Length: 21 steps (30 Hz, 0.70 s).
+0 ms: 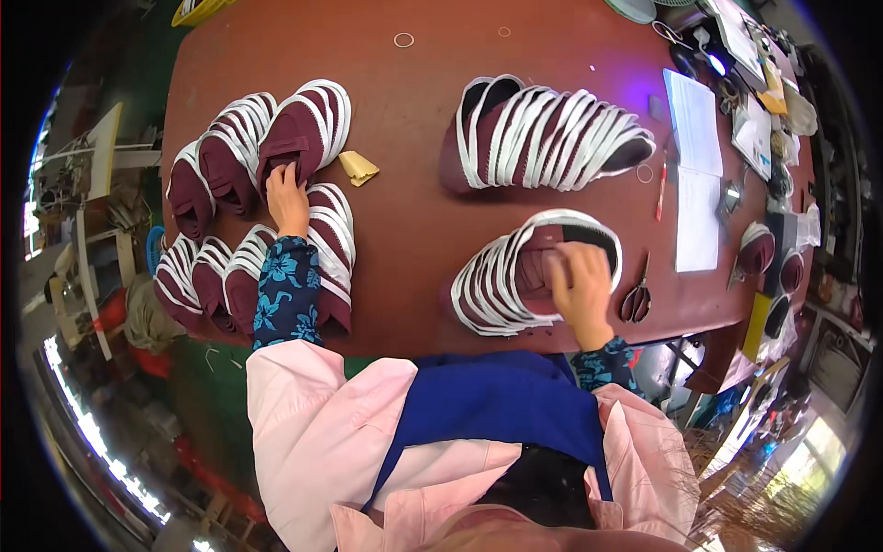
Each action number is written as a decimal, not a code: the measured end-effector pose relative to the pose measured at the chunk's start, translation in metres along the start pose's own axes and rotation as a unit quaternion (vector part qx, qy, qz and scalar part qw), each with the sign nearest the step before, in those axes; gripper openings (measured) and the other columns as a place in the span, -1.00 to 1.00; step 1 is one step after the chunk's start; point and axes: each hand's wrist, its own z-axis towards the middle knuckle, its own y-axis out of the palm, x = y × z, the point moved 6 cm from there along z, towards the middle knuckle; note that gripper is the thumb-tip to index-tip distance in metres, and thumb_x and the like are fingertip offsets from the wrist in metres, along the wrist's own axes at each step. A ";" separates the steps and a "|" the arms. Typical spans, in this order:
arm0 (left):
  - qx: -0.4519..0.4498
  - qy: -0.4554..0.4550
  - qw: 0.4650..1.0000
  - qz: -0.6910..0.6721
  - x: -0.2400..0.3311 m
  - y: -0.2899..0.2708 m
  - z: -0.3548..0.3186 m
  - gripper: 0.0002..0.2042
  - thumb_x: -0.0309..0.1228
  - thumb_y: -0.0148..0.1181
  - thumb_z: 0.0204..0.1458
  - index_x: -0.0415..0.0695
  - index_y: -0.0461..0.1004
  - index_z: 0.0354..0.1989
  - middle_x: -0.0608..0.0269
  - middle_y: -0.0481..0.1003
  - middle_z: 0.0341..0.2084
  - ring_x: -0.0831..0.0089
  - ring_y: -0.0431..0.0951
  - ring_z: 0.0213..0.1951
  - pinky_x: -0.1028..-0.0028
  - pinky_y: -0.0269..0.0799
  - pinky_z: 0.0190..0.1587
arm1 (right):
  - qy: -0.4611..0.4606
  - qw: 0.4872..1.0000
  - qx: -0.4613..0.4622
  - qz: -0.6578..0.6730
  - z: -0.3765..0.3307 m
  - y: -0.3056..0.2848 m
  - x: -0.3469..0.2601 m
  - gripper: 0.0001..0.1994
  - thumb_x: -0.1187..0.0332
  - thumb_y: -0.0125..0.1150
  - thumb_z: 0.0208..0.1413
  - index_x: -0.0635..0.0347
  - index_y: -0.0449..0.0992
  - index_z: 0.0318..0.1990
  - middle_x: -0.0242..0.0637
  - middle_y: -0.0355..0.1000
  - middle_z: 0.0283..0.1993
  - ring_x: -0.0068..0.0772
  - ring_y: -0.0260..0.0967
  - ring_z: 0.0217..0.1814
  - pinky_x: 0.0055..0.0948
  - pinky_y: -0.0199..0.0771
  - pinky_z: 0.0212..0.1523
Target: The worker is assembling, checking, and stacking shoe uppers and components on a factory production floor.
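Maroon shoe uppers with white edging lie in nested rows on the brown worktop [414, 110], some grouped at the left of the frame and others right of center. The left hand [289, 202] reaches into the group at left, its bent fingers touching the opening of the large front upper [300, 131] in the upper row; whether they clamp on it I cannot tell. The right hand [585, 287] is over the lower-right stack [483, 287], its fingers curled at the maroon inner part and slightly blurred, so I cannot tell whether they pinch anything. Above that, at the upper right of center, lies another stack [543, 138] of uppers on its side. A tan scrap [358, 168] sits just beside the left group. Dark-handled scissors [636, 301] lie near the right hand, with a red pen [661, 193] and an open notebook [697, 184] farther up the right side.
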 end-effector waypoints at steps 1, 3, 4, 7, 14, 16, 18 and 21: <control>-0.001 0.007 1.000 -0.004 -0.001 0.007 0.000 -0.52 -0.46 0.35 -0.04 -0.10 0.43 0.12 0.11 0.43 -0.01 0.08 0.42 0.06 0.21 0.38 0.09 | 0.008 1.000 -0.020 0.011 -0.014 0.008 -0.002 -0.74 0.36 0.32 0.07 0.22 0.51 -0.09 -0.15 0.49 -0.13 -0.02 0.40 -0.06 -0.13 0.38 -0.06; 0.005 0.120 0.992 -0.046 0.002 0.013 0.003 -0.51 -0.44 0.31 0.01 -0.12 0.40 0.17 0.09 0.46 0.01 0.10 0.40 0.13 0.24 0.32 0.20 | 0.002 0.988 -0.153 0.009 -0.052 0.046 0.000 -0.60 0.13 0.26 0.13 0.23 0.51 -0.01 -0.14 0.52 -0.15 -0.03 0.42 -0.06 -0.14 0.37 -0.01; -0.016 0.123 0.992 -0.022 0.000 0.019 0.006 -0.55 -0.38 0.29 0.05 -0.17 0.42 0.14 0.09 0.48 0.00 0.13 0.39 0.16 0.21 0.24 0.28 | -0.025 0.983 -0.180 -0.004 -0.059 0.047 -0.006 -0.54 0.07 0.24 0.13 0.26 0.49 0.03 -0.14 0.52 -0.17 -0.04 0.42 -0.07 -0.16 0.37 -0.01; -0.087 0.101 0.989 0.065 -0.001 0.037 0.013 -0.56 -0.31 0.29 0.07 -0.20 0.42 0.11 0.08 0.50 -0.04 0.13 0.42 0.14 0.15 0.18 0.32 | -0.053 0.971 -0.232 -0.018 -0.082 0.053 -0.017 -0.47 0.02 0.22 0.12 0.30 0.46 0.08 -0.13 0.52 -0.22 -0.08 0.43 -0.11 -0.18 0.37 -0.02; -0.053 -0.036 0.843 -0.533 0.127 -0.090 0.045 -0.54 -0.22 0.12 0.30 -0.43 0.40 0.13 0.05 0.54 -0.01 0.44 0.49 0.01 0.45 0.37 0.09 | -0.062 0.957 -0.285 0.006 -0.143 0.084 -0.024 -0.51 0.14 0.22 0.12 0.30 0.45 0.11 -0.11 0.50 -0.23 -0.14 0.43 -0.14 -0.22 0.39 -0.02; -0.040 -0.004 0.799 -0.600 0.173 -0.112 0.035 -0.60 -0.18 0.08 0.33 -0.37 0.45 0.00 0.18 0.57 -0.15 0.47 0.52 -0.15 0.41 0.43 -0.06 | -0.058 0.963 -0.259 0.035 -0.146 0.080 -0.023 -0.51 0.13 0.23 0.12 0.31 0.45 0.10 -0.09 0.50 -0.18 -0.12 0.43 -0.12 -0.18 0.39 -0.01; -0.093 0.036 0.815 -0.571 0.214 -0.100 0.023 -0.64 -0.16 0.07 0.33 -0.30 0.48 -0.21 0.31 0.53 -0.38 0.53 0.47 -0.35 0.36 0.39 -0.31 | -0.062 0.971 -0.226 0.040 -0.149 0.070 -0.020 -0.50 0.12 0.23 0.13 0.32 0.44 0.11 -0.10 0.49 -0.20 -0.12 0.43 -0.12 -0.18 0.39 -0.01; -0.173 0.174 0.768 -0.591 0.360 -0.099 -0.014 -0.64 -0.21 0.05 0.31 -0.27 0.44 -0.41 0.51 0.23 -0.69 0.70 0.19 -0.59 0.45 0.07 -0.60 | -0.068 0.980 -0.184 0.031 -0.152 0.056 -0.016 -0.55 0.11 0.24 0.14 0.29 0.47 0.04 -0.15 0.47 -0.24 -0.12 0.43 -0.13 -0.19 0.38 -0.04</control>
